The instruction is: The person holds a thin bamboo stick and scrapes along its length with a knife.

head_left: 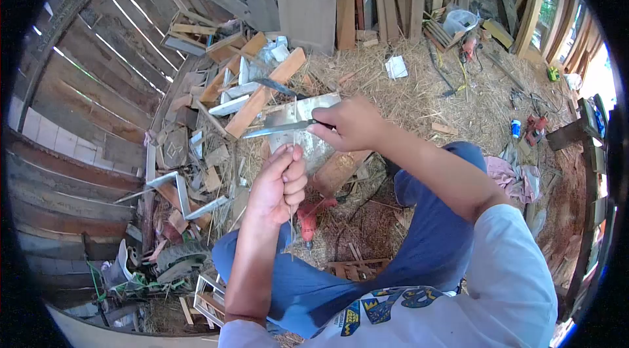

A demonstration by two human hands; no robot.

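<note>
My right hand (348, 124) is closed around the dark handle of a knife (278, 129). The blade points left, just above my left hand (280, 181). That hand is a fist around a thin wooden stick (291, 217), held roughly upright; it passes above the fingers and below them. The stick's top end lies close to the blade, but whether they touch I cannot tell. Beneath the hands lies a pale, worn flat board (318, 151). Just beyond the knife is a dark, blade-like piece (278, 87). A red power tool (306, 222) rests on the ground between my legs.
Wood offcuts (265, 92) and pale frame pieces (183, 197) are heaped at left. Planks (393, 1) lean on the back wall. Shavings cover the floor. A white bucket (460, 22), a blue can (515, 128), a red tool (536, 129) and pink cloth (511, 174) lie at right.
</note>
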